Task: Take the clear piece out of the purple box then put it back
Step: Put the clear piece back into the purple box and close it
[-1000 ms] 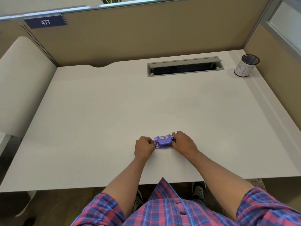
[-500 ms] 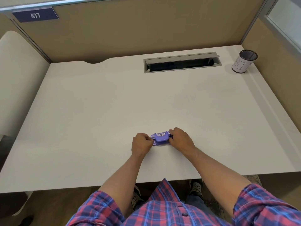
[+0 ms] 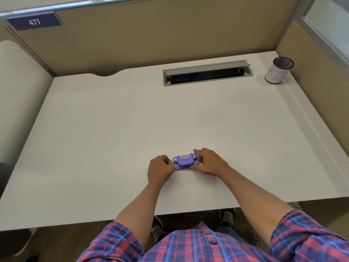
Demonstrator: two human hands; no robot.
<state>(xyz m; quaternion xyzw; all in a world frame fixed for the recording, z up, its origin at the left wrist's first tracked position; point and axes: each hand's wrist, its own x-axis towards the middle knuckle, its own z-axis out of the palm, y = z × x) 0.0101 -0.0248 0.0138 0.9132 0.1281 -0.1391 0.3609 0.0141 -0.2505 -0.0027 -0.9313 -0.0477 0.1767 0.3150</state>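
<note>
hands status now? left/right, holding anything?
Left hand: closed, pinching the left end of the purple box.
Right hand: closed on the box's right end; whether it holds the clear piece cannot be told.

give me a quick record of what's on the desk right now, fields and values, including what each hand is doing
surface: white desk inside tan partition walls
main item: purple box, near the front edge, resting on the desk
left hand: closed grip on the box's left end
right hand: fingers on the box's right end
clear piece: cannot tell; too small to make out whether it is in the box
far right corner: mesh cup with a white handwritten label, upright
back centre: grey cable slot, flap open
partition sign: blue plate with a number
</note>
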